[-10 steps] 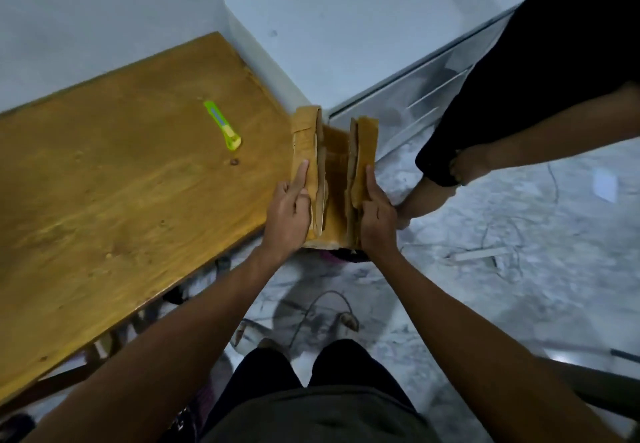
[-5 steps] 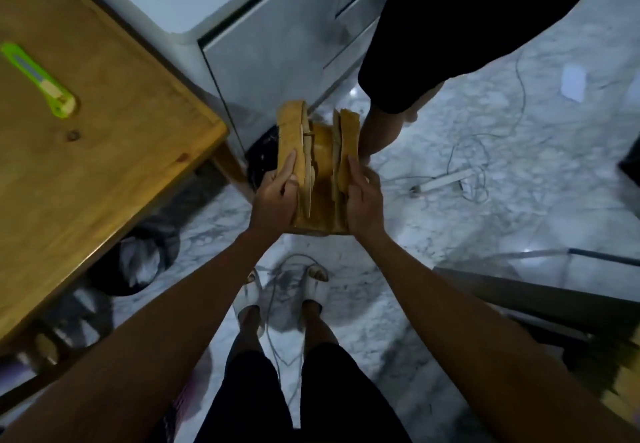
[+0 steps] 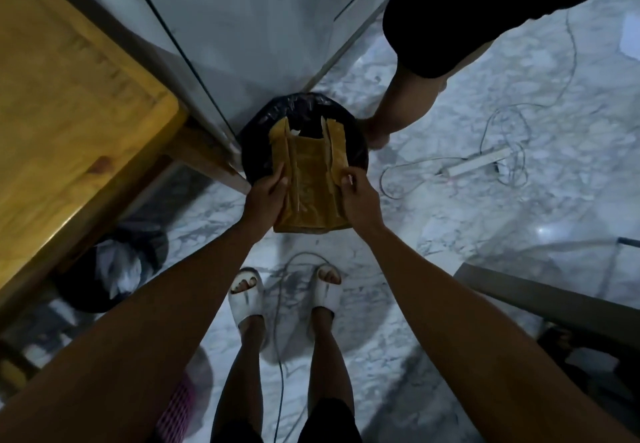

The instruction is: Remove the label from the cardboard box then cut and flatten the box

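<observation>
- Pale grey-veined marble floor [image 3: 450, 200] underfoot, shiny in places, strewn with thin white cables.
- White power strip [image 3: 478, 162] lying on the floor to the right, cables looped around it.
- Yellow-brown wooden table [image 3: 69, 103] at upper left, its corner close to a grey glossy cabinet [image 3: 242, 26] that fills the top middle.
- Round bin lined with a black plastic bag [image 3: 256, 130] on the floor at the foot of the cabinet, just beside the table leg.
- Second dark bag with something white inside [image 3: 114, 269] under the table edge, lower left.
- Feet in white slide sandals [image 3: 247, 295] planted on the marble below the bin, a cable running between them.
- Bare leg of another person in black clothing [image 3: 405, 103] at upper right, foot just beside the bin.
- Flattened brown cardboard box [image 3: 308, 179] held over the bin's mouth, folded side panels turned up along both long edges, far end ragged.
- Left hand [image 3: 265, 196] clamped on the left folded edge of the cardboard, fingers laid along the panel.
- Right hand [image 3: 358, 196] pinching the right folded edge, thumb and fingertips closed on the flap.
- Cardboard spanning between the two hands, its near end level with the wrists, its far end reaching out above the black liner.
</observation>
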